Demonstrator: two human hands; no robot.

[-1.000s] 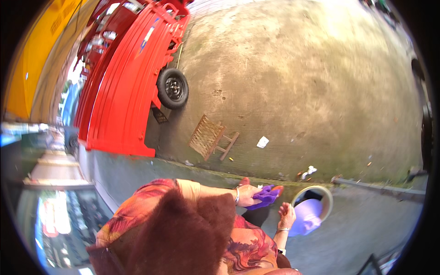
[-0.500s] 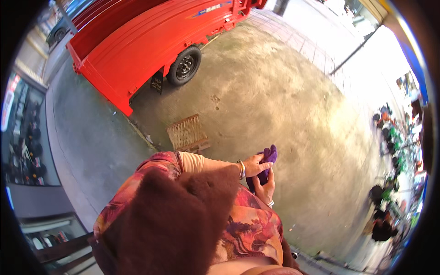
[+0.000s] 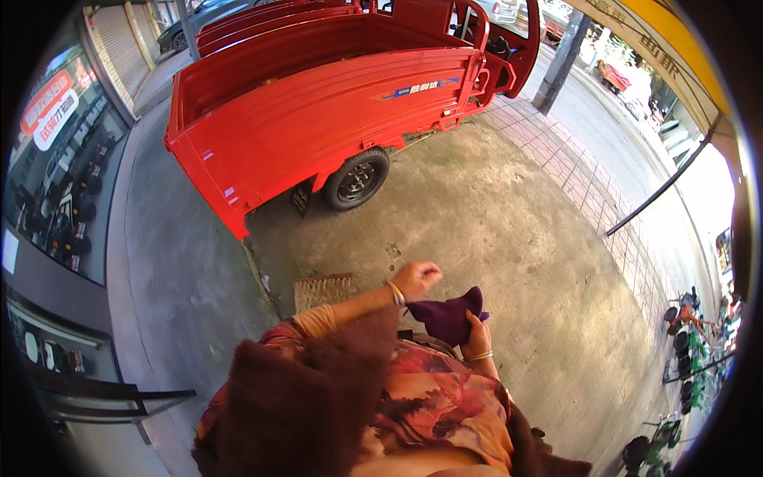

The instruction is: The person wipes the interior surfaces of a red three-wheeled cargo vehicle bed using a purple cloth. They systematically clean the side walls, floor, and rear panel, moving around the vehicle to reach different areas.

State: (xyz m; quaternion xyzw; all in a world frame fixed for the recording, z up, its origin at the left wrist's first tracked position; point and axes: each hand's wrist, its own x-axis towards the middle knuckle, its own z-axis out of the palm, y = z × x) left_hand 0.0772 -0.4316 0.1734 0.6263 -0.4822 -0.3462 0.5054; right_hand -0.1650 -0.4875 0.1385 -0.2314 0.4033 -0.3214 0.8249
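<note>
My right hand (image 3: 478, 337) grips a soft purple cloth item (image 3: 443, 318), bunched up with a pointed corner rising above my fingers. What kind of item it is does not show. My left hand (image 3: 419, 280) is raised just beyond and left of the cloth, apart from it. Its fingers are curled closed and a little blurred, and whatever may be inside them is hidden. The near end of the cloth reaches toward my left wrist, beside my sleeve. Bracelets circle both wrists.
A red cargo tricycle (image 3: 318, 103) stands ahead on the concrete, its black wheel (image 3: 358, 181) toward me. A low woven stool (image 3: 322, 291) sits beyond my left forearm. Glass shop windows (image 3: 67, 175) line the left. A dark post (image 3: 563, 71) stands far right; small machines (image 3: 693, 334) line the right.
My left hand has come off the purple cloth and moved up and away to the left. My right hand keeps hold of it. The view has tilted up, showing more of the tricycle.
</note>
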